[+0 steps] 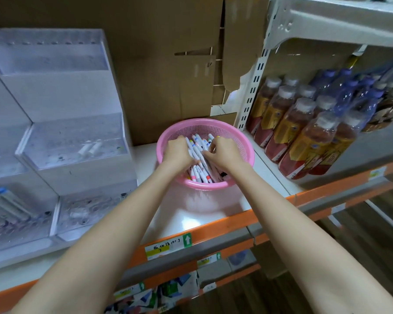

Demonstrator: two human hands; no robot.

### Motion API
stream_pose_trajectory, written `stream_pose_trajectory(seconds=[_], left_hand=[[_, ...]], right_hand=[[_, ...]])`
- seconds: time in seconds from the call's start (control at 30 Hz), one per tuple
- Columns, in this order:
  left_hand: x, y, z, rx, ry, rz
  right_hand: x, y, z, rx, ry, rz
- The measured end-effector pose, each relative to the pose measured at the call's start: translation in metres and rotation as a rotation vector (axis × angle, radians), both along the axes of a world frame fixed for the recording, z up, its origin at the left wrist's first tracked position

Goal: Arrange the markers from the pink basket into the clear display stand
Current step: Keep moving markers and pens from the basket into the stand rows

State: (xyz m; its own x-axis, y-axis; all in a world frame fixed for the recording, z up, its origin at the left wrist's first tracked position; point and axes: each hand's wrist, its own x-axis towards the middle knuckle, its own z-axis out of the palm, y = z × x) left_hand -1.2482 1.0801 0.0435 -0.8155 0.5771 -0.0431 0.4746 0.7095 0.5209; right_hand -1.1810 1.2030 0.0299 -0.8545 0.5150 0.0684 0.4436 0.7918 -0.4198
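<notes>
A: Start close in. What are the hands doing?

B: Both are down inside the pink basket (204, 185). The left hand (178, 152) curls its fingers over a bunch of markers (199, 155), thumb tucked beneath them. The right hand (224, 152) pinches a white barrel between thumb and forefinger (the backs of the hands hide the other fingers).

A: So the step is gathering a handful. How would you do it well?

B: I'd square the bunch first: barrels parallel, caps one way, and lift only as many as one hand holds firmly. They lie criss-crossed, so a hasty grab would likely drag loose ones over the rim. The other hand could steady the basket, which looks light enough to slide on the white shelf (191, 216).

A: And the markers themselves?

B: Slim white barrels with coloured bands and caps: orange, red, blue, yellow, some dark. They're smooth and round, so probably slippery in a bundle. There is a good heap of them in the basket.

A: Where do they go?

B: Left, near the basket: the clear display stand (73, 143), stepped in tiers. Its lowest tier has a few blue-capped ones lying in it, and a middle tier has what look like two pale ones. Most of the job lies ahead, I'd say.

A: Farther back?

B: Bottles (304, 137) on the right, brown cardboard (168, 64) behind
</notes>
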Motion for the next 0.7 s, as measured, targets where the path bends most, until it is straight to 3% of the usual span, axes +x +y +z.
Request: stream_pose_trajectory(seconds=[0.13, 0.3, 0.53, 0.7], left_hand=[[0.002, -0.001, 0.006, -0.035, -0.01, -0.039], [0.005, -0.002, 0.015, -0.097, -0.109, -0.048], [0.005, 0.004, 0.024, -0.144, -0.291, -0.015], [0.013, 0.005, 0.014, -0.095, -0.209, 0.041]], right_hand=[[0.0, 0.002, 0.0, -0.066, 0.026, -0.007], [0.005, 0.007, 0.007, -0.21, -0.002, -0.014], [0.007, 0.009, 0.005, -0.264, 0.035, 0.023], [0.011, 0.011, 0.004, -0.384, 0.029, 0.038]])
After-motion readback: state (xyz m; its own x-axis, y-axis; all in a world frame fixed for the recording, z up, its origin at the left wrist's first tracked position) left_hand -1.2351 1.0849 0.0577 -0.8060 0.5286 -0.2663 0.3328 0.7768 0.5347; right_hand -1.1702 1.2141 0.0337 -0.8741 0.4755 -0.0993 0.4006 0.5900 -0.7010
